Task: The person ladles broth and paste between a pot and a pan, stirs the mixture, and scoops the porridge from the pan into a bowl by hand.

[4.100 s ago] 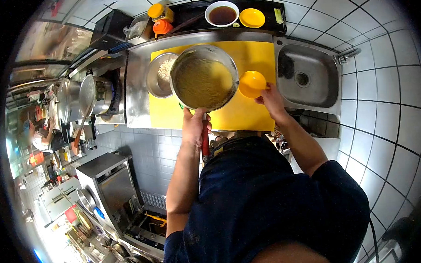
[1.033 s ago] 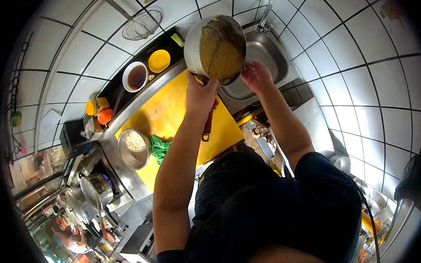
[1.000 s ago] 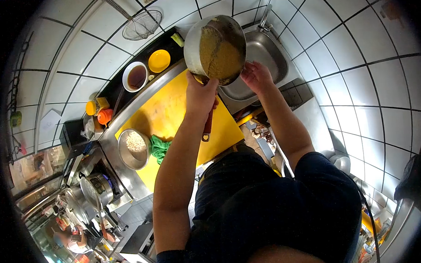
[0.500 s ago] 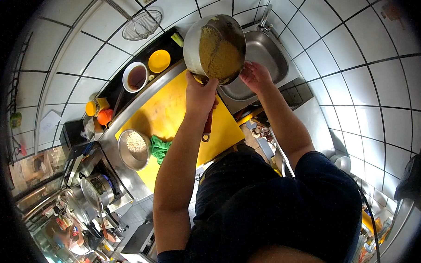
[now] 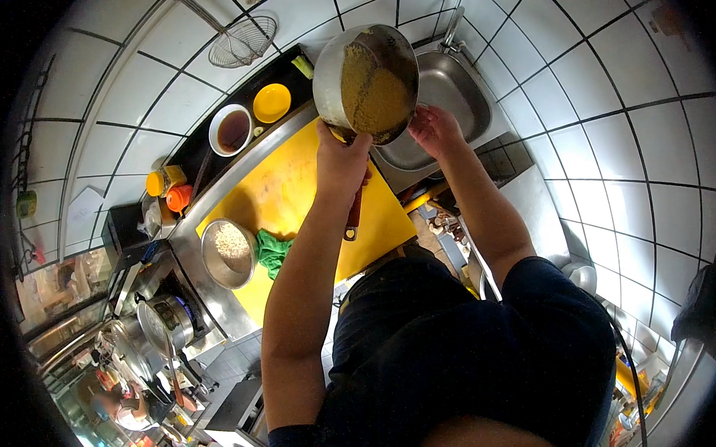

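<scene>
My left hand [image 5: 343,162] is wrapped round the dark red handle [image 5: 354,216] of a metal saucepan [image 5: 329,79], close to the pan, with the thumb up by the rim. The saucepan is tilted so its inside faces me. A brownish-yellow, grainy layer [image 5: 373,89] coats much of the inside. My right hand [image 5: 435,131] is at the pan's right rim with its fingers curled against the edge; some fingertips are hidden. Beneath the pan lie a yellow cutting board [image 5: 293,178] and part of the metal sink [image 5: 467,86].
A steel bowl of pale chopped food [image 5: 218,268] and a green cloth [image 5: 272,252] rest on the board's left side. Behind are a white bowl of brown liquid [image 5: 231,131], a yellow dish [image 5: 272,103] and jars [image 5: 164,181]. A pot [image 5: 166,321] stands on the lit stove at left.
My hands and the saucepan hold almost the same position. Far off at the lower left, another person has shifted slightly.
</scene>
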`<act>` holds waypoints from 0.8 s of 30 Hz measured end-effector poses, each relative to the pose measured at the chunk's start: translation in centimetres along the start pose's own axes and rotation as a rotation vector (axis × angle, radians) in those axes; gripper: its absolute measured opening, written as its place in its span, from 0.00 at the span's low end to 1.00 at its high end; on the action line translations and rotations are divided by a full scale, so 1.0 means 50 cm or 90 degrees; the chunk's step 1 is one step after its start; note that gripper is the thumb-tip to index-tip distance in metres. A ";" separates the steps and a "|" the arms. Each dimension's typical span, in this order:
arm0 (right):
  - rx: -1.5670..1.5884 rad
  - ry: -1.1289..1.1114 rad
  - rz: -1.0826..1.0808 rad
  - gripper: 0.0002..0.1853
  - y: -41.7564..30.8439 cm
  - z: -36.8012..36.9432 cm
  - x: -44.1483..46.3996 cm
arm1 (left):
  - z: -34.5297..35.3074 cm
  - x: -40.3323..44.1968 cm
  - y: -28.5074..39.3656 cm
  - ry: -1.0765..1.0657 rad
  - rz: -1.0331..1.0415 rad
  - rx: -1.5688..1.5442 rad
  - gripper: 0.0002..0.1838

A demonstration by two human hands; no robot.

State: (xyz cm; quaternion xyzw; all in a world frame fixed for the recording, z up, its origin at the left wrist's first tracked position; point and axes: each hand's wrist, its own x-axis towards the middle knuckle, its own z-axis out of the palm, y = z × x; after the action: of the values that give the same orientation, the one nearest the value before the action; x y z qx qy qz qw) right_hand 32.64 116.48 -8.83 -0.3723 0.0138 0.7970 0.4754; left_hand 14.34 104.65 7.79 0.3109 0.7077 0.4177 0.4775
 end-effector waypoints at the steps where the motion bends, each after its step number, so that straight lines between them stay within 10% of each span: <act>1: 0.000 -0.005 -0.005 0.11 0.001 0.006 -0.007 | -0.001 0.005 -0.007 0.001 0.005 0.004 0.29; 24: -0.021 0.025 0.000 0.12 0.005 0.014 -0.006 | 0.001 0.004 -0.012 0.014 0.030 0.031 0.33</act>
State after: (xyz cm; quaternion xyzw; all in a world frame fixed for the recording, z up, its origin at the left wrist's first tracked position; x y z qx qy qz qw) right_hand 32.11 116.37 -8.22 -0.3958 0.0102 0.7895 0.4690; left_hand 14.31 104.57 7.16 0.3341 0.7153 0.4150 0.4522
